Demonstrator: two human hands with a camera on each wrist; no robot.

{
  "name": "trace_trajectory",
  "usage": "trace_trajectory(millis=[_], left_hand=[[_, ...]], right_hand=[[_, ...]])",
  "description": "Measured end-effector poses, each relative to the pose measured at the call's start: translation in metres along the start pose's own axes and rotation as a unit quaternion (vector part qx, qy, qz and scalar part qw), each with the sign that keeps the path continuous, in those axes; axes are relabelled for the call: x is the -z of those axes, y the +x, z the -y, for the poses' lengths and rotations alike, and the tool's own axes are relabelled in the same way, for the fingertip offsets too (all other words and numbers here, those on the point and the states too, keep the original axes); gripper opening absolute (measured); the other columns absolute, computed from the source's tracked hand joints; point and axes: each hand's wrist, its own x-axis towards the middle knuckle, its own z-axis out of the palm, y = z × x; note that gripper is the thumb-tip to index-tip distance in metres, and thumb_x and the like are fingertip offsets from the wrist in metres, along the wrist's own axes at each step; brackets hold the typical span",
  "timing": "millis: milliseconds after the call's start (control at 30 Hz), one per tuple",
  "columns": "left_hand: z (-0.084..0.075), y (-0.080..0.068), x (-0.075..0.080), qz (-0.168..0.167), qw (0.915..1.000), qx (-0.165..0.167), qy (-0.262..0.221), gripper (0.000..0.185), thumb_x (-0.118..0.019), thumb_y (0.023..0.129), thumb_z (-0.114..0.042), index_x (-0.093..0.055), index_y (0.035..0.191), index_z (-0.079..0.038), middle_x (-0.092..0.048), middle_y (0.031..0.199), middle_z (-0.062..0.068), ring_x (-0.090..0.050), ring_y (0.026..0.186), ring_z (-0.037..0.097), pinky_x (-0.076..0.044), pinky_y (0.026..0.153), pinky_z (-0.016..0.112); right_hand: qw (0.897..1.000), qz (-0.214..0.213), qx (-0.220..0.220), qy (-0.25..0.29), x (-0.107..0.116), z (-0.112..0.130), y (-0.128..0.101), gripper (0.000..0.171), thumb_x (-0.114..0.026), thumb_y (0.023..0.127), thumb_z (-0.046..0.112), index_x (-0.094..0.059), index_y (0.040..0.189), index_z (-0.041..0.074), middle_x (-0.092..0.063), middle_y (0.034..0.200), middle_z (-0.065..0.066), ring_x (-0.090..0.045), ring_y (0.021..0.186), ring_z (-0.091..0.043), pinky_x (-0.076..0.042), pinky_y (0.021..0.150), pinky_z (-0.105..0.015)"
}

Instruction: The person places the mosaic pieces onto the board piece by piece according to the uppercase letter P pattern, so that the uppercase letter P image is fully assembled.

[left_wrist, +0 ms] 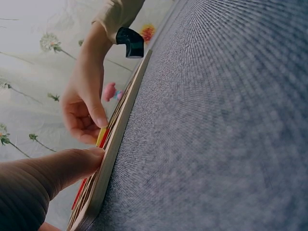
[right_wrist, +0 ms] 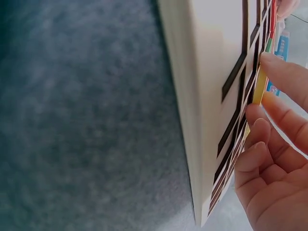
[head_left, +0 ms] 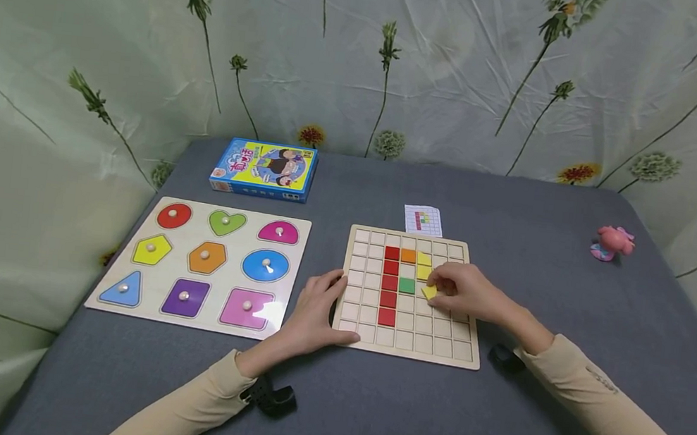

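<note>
We see a grey table (head_left: 567, 325). On it, at 9 o'clock, lies a shape board (head_left: 203, 262) with nine coloured shapes in its holes. At the centre lies a grid board (head_left: 409, 337); its cells hold a red column (head_left: 389, 282), an orange, a green (head_left: 406, 285) and yellow squares. Our left hand (head_left: 313, 313) rests with relaxed fingers on the grid's 9 o'clock edge. Our right hand (head_left: 464, 293) pinches a yellow tile (head_left: 428, 292), tilted over the grid, just right of the green square.
</note>
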Motion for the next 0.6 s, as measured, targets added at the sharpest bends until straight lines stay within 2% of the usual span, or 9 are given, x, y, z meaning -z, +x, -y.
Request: trace_trajectory(millis=[367,600], left_hand=[[0.003,-0.004,-0.002,-0.008,0.9999,0.013,0.001,0.094,-0.081,0.066,-0.039,-0.038,0.142,-0.003,-0.035,0.147,0.014,-0.031,0.126,0.032,-0.029,0.102,0.053],[0.01,-0.007,-0.001,0.006,0.9999,0.009,0.011,0.091,-0.078,0.07,-0.036,-0.036,0.143,-0.003,-0.034,0.147,0.016,-0.031,0.128,0.034,-0.028,0.103,0.056]], right_hand=[[0.999,-0.026,0.04,-0.015,-0.008,-0.001,0.017,0.014,-0.077,0.075,0.011,-0.067,0.084,0.008,-0.059,0.071,0.003,-0.046,0.066,-0.006,-0.04,0.062,-0.02],[0.999,-0.027,0.032,0.002,-0.017,0.0,0.017,0.014,-0.077,0.074,0.011,-0.067,0.084,0.008,-0.059,0.072,0.002,-0.047,0.066,-0.007,-0.04,0.061,-0.019]])
